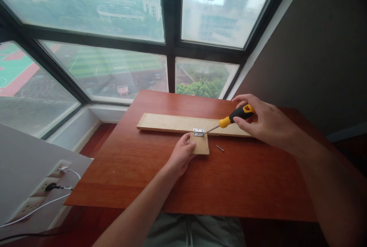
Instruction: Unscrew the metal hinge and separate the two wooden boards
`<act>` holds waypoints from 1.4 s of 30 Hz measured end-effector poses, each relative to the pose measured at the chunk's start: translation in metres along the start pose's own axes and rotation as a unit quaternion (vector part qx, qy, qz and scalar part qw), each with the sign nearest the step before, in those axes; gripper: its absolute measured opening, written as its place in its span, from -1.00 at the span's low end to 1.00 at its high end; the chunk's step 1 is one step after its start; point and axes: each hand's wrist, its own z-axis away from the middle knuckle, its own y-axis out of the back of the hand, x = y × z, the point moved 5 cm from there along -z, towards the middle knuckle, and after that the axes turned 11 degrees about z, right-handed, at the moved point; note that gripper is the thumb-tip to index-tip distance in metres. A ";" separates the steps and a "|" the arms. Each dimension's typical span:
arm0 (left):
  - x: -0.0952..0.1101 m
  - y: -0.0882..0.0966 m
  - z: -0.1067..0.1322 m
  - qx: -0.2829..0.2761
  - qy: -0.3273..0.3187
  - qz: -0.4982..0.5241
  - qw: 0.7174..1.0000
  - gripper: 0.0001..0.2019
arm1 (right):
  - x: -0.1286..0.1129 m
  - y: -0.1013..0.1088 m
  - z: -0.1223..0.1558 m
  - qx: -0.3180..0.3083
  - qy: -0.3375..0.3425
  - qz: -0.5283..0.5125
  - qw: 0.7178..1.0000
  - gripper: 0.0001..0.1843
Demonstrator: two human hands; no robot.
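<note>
My left hand (pixel 183 153) grips a small square wooden piece (pixel 201 145) by its left side, thumb on top. A silver metal hinge (pixel 198 132) lies along the far edge of that piece, against a long pale wooden board (pixel 169 122). In my right hand (pixel 260 121) is a yellow and black screwdriver (pixel 235 116), held by its handle and slanting down to the left. Its tip meets the right end of the hinge; whether it sits in a screw is too small to tell. Right of the square piece lies a loose screw (pixel 220 148).
The reddish-brown table (pixel 137 178) carries all of this. Large windows (pixel 114 63) stand behind it, and a dark wall (pixel 315 56) rises at the right. At lower left, wall sockets (pixel 46 186) have a white cable and a black plug in them.
</note>
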 end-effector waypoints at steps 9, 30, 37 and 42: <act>0.000 0.000 0.000 -0.002 -0.001 0.005 1.000 -0.62 | -0.004 0.003 -0.001 0.026 -0.008 0.088 0.996 -0.52; -0.001 0.001 -0.001 -0.008 -0.004 0.010 1.000 -0.61 | -0.020 0.007 0.001 0.010 0.083 -0.041 0.996 -0.53; 0.001 -0.001 0.001 -0.004 -0.004 0.005 1.000 -0.61 | -0.019 0.005 -0.003 0.012 0.006 -0.005 1.000 -0.65; 0.001 -0.001 0.000 -0.006 -0.004 0.009 1.000 -0.63 | -0.023 0.006 -0.004 0.033 0.034 -0.027 0.998 -0.60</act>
